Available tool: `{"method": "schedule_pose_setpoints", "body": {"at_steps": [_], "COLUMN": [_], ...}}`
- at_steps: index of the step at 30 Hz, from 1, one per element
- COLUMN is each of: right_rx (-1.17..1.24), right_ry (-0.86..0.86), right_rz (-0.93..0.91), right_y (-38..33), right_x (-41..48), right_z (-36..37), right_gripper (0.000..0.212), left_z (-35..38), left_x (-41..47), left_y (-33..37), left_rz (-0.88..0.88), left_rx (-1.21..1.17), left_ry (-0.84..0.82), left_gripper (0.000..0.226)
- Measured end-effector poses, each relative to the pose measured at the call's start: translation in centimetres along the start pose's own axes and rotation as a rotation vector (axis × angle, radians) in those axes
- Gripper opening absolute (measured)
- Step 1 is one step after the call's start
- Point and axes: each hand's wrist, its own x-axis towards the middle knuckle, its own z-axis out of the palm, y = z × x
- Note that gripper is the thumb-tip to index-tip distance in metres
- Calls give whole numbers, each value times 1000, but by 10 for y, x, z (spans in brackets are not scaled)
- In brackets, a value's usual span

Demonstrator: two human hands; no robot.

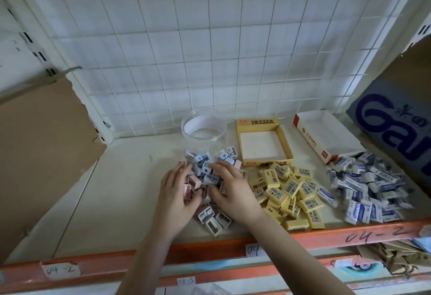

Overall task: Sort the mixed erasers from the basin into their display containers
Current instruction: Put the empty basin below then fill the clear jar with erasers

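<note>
Head view, hands (205,192) cupping sharpeners (205,171) (perhaps gripping)

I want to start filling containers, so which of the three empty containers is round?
The clear plastic jar, leftmost at the back; the yellow cardboard box and white cardboard box are rectangular.

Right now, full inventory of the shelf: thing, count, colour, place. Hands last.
Clear jar: one, transparent with white paper inside, at the back by the wire grid.
Yellow box: one, open and empty, right of the jar.
White box: one, red ends, open and empty, further right.
Small sharpeners: a pile, too many to count, blue-grey, white and pink, in front of the jar.
Yellow erasers: a pile, in front of the yellow box.
White and blue erasers: a pile, far right front.
Cardboard sheet: one, brown, left side.
Blue carton: one, right edge.
Left hand: on the sharpener pile.
Right hand: on the same pile.
</note>
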Motion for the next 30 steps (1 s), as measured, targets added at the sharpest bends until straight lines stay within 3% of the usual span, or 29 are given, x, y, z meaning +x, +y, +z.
{"method": "schedule_pose_setpoints", "body": {"at_steps": [11, 18, 30], "right_rx": [18, 30, 53], "right_ry": [50, 63, 136], "right_rz": [29, -2, -22], "right_y": [1, 3, 6], "right_x": [0, 1, 3], "right_z": [0, 2, 0], "right_gripper": [64, 38, 34], "left_z": [-5, -7, -18], "left_x": [-2, -3, -4], "left_y": [1, 4, 15], "left_rz": [-33, -94, -148], "left_rx": [-7, -18, -270], "left_ry": [83, 9, 235], "left_gripper": [49, 37, 35]}}
